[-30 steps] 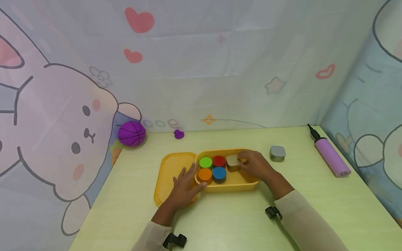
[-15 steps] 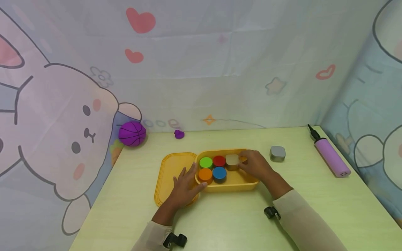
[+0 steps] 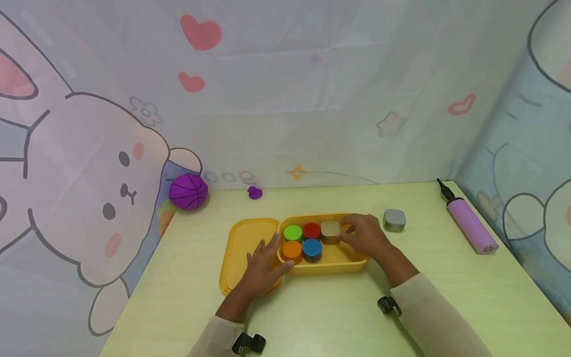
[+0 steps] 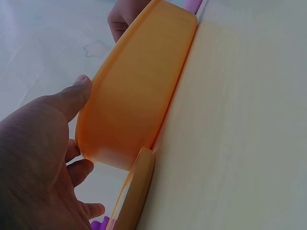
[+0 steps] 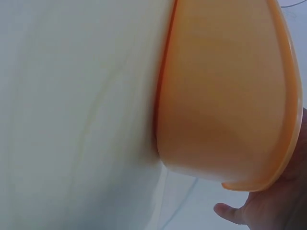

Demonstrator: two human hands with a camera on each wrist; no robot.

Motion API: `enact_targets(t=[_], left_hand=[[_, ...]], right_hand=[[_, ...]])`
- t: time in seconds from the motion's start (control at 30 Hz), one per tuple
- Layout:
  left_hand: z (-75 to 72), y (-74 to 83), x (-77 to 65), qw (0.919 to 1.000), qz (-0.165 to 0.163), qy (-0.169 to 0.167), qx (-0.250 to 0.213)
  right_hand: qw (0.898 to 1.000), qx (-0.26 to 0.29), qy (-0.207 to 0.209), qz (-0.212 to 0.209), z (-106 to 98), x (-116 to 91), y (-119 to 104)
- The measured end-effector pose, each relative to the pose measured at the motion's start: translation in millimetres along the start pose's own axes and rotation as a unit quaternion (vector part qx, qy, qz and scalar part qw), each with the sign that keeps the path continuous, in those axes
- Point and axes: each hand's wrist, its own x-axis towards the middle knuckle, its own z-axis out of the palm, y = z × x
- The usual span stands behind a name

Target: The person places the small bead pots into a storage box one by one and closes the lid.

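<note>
The right hand (image 3: 367, 236) reaches over the right end of a yellow box (image 3: 332, 269), its fingertips inside at the right side of a squarish metal tin (image 3: 330, 232); whether they pinch the tin or only touch it, I cannot tell. In the right wrist view, the box wall hides most of this hand. The left hand (image 3: 263, 268) has its fingers spread wide at the box's left end, the thumb by the near left corner.

The box sits upright on the tabletop (image 3: 321, 312) with five items inside. Round ones fill the left part: one with a green top (image 3: 292, 233) at the far left, one with an orange top (image 3: 292, 251) nearer the person, a red-topped one (image 3: 311, 231) right of the green, and a blue-topped one (image 3: 312, 249) right of the orange. The metal tin stands just right of the red one, along the far wall.

A shallow yellow tray (image 3: 238, 248) lies at the box's left end, partly under the left hand. Farther out, a second metal tin (image 3: 394, 220) stands beyond the right hand, with a purple pump (image 3: 473, 225) at the right. A purple ball (image 3: 189, 192) and a small purple duck (image 3: 255, 192) are at the back left.
</note>
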Motion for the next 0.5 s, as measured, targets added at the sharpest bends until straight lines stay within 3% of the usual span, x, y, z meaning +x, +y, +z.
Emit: enact_targets(t=[0.13,0.5], left_hand=[[-0.2,-0.3,0.0,1.0000,-0.001,0.000,0.000],[-0.3,-0.6,-0.1,1.0000,0.002,0.001,0.003]], right_hand=[[1.000,0.007,0.026,-0.011,-4.6,-2.7,0.5],[0.995,0.097,0.019,0.030,-30.6,-20.7,12.5]])
